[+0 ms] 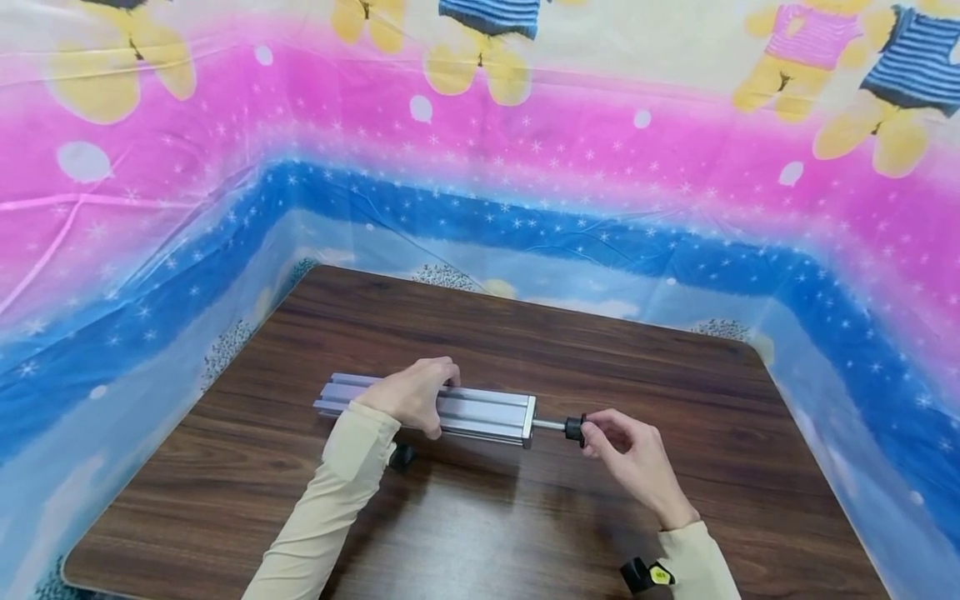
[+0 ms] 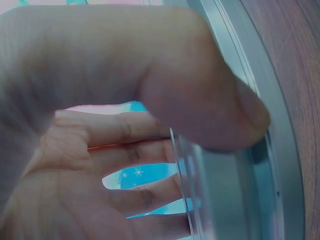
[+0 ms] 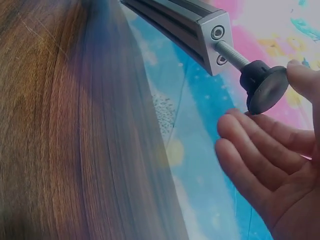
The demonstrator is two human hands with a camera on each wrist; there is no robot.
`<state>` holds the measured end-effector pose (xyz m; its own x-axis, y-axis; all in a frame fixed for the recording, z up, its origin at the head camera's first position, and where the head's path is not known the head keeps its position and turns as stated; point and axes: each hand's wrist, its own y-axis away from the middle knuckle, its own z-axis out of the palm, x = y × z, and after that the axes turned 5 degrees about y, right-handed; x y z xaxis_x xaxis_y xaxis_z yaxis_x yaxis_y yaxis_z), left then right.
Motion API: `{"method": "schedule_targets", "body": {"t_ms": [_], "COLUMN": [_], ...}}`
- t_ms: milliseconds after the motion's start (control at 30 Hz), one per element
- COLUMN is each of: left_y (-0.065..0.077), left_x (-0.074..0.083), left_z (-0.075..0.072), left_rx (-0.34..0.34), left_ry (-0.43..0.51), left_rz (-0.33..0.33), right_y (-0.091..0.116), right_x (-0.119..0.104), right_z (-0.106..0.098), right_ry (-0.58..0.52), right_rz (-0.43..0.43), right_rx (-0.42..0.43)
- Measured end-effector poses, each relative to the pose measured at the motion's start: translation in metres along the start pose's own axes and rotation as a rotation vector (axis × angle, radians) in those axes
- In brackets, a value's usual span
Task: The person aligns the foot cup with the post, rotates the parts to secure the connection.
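Observation:
A length of silver aluminium profile [image 1: 483,410] lies across the middle of the view, long side left to right. My left hand [image 1: 411,396] grips it near its middle, thumb on the near side and fingers over the far side. From the profile's right end plate [image 3: 216,42], fixed with bolts, a threaded rod [image 3: 232,54] sticks out. On the rod sits a black levelling foot [image 3: 267,87] with a round disc. My right hand [image 1: 630,454] pinches that disc at its edge between thumb and fingers; the lower fingers curve loosely below it in the right wrist view.
The brown wood-grain table [image 1: 525,333] spreads under both hands. A patterned cloth [image 1: 465,167] in pink, blue and cream hangs around its far and side edges. Black wrist straps show at the left and right cuffs.

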<state>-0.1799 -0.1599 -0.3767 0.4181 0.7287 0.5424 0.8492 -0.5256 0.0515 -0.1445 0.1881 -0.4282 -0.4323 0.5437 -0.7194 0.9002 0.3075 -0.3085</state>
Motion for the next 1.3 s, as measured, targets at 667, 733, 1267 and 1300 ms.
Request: {"method": "schedule_targets", "body": {"t_ms": [667, 733, 1267, 1300], "left_y": [0.0, 0.0, -0.003, -0.003], "left_x": [0.002, 0.003, 0.01, 0.01], "left_z": [-0.001, 0.0, 0.001, 0.001], "left_rx": [-0.002, -0.004, -0.029, -0.028], "left_ry": [0.006, 0.006, 0.025, 0.026], "left_rz": [0.012, 0.006, -0.027, -0.026], "right_y": [0.006, 0.006, 0.005, 0.005], "right_x": [0.001, 0.0, 0.001, 0.001], "right_z": [-0.003, -0.003, -0.002, -0.002], "right_ry": [-0.072, -0.065, -0.019, -0.016], "right_rz": [-0.143, -0.129, -0.003, 0.009], "right_rx": [0.016, 0.022, 0.03, 0.026]}}
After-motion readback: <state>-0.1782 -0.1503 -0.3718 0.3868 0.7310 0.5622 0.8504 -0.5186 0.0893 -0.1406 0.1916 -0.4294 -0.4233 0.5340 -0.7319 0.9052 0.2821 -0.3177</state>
